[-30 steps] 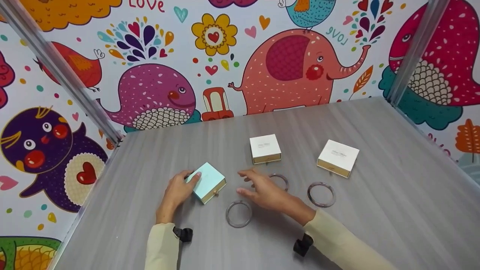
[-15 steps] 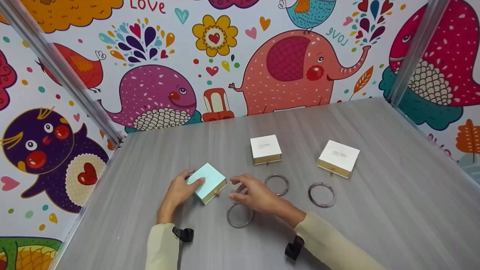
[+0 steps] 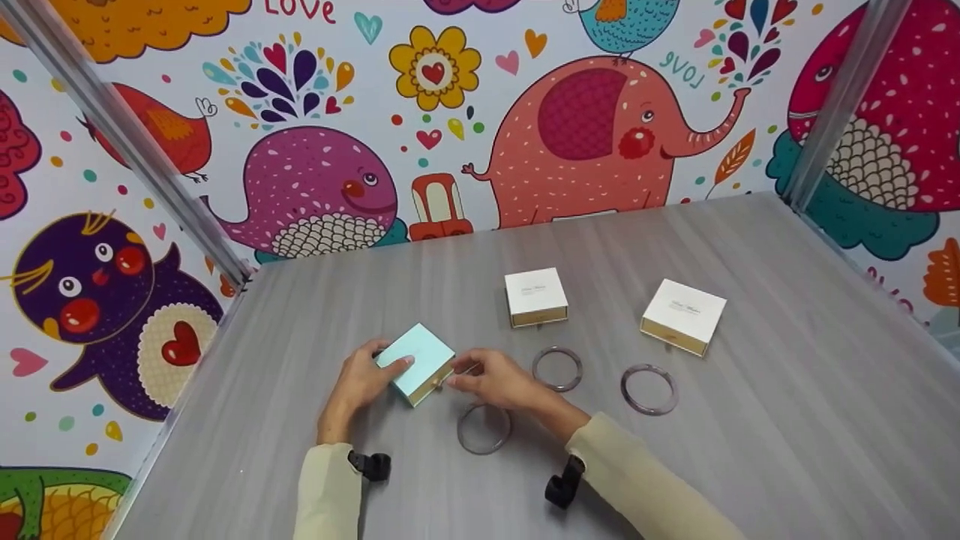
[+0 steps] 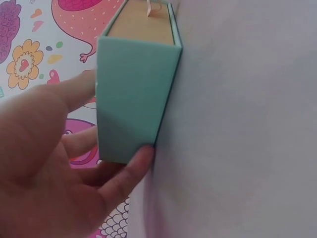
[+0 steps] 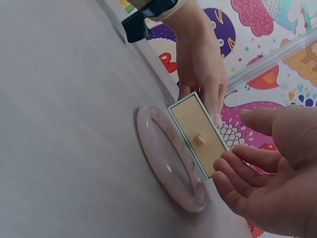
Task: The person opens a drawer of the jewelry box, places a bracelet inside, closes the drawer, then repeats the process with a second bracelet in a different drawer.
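- One mint-green square box (image 3: 415,358) sits on the grey wood-grain table (image 3: 750,450), pinched by the left hand (image 3: 361,384).
- The right hand (image 3: 499,379) is at its tan front (image 5: 192,119), thumb spread.
- Two white square boxes (image 3: 535,291) (image 3: 684,311), three mauve ring bangles (image 3: 460,429) (image 3: 535,368) (image 3: 625,390).

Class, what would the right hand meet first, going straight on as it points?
Probably the mint-green box, at its tan drawer front near the pull tab; depth leaves present contact unclear.

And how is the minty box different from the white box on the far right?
The minty box is pale blue-green; the far-right white box is white. The left hand holds the minty box, while no hand touches the far-right white box. Both are squarish with tan fronts.
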